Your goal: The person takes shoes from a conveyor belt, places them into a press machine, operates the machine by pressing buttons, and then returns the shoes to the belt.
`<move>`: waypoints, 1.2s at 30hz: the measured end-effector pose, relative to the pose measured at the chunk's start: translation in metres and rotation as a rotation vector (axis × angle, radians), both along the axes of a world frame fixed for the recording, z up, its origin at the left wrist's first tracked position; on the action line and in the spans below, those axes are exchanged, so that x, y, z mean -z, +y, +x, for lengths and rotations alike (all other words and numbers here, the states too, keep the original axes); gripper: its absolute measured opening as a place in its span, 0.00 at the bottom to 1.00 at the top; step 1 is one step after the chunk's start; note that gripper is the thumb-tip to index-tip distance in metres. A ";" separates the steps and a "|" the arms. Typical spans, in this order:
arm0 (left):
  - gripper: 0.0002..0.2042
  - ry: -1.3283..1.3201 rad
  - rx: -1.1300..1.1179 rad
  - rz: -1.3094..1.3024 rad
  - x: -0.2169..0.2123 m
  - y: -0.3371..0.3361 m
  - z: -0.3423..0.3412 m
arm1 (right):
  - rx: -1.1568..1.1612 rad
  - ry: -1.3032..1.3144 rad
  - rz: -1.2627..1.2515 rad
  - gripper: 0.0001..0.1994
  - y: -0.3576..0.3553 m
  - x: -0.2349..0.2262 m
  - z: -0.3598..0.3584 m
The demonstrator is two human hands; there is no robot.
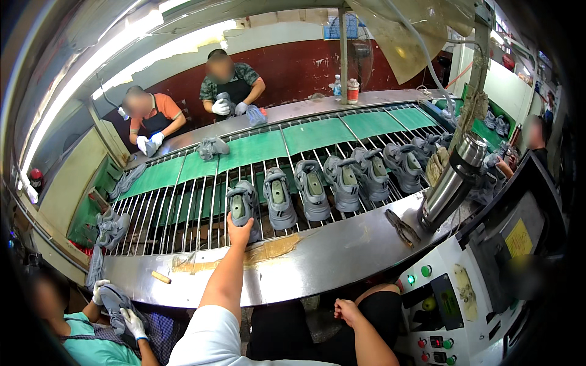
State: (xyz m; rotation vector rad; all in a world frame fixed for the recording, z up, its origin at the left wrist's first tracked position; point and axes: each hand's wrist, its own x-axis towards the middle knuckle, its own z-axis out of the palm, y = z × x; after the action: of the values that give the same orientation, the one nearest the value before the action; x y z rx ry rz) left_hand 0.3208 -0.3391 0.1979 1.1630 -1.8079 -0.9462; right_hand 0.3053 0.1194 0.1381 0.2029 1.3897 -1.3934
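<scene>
Grey shoe: lay lengthwise ahead of the fingers.
Left hand: nearer, gripped its heel.
Right hand: was curled, seemingly empty.

Illegible yellow label on dark machine cover

The bench is open midway; shoes block beyond.

A white short-sleeved top is worn with black legwear — probably shorts, though it is dark there.
</scene>
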 end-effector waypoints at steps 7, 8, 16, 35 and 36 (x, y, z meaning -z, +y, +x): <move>0.40 -0.151 0.123 0.036 -0.005 0.017 0.011 | -0.008 0.020 -0.005 0.15 -0.004 -0.005 0.002; 0.39 -0.252 0.096 -0.027 -0.003 0.034 0.014 | 0.003 0.022 0.007 0.15 -0.004 -0.003 0.001; 0.21 -0.457 0.100 -0.661 0.018 0.084 0.058 | -0.029 0.113 0.076 0.14 -0.003 0.007 0.018; 0.31 -0.895 0.307 -0.286 -0.008 0.104 0.063 | -0.115 0.305 0.046 0.15 0.020 0.004 0.028; 0.31 -0.924 0.306 -0.269 -0.008 0.104 0.066 | -0.115 0.318 0.029 0.14 0.019 0.002 0.030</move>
State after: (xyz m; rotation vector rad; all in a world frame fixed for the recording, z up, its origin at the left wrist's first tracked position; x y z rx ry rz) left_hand 0.3872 -0.2351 0.2062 1.2677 -2.8001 -0.2720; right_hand 0.3349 0.1383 0.1365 -0.0834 1.6553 -1.3496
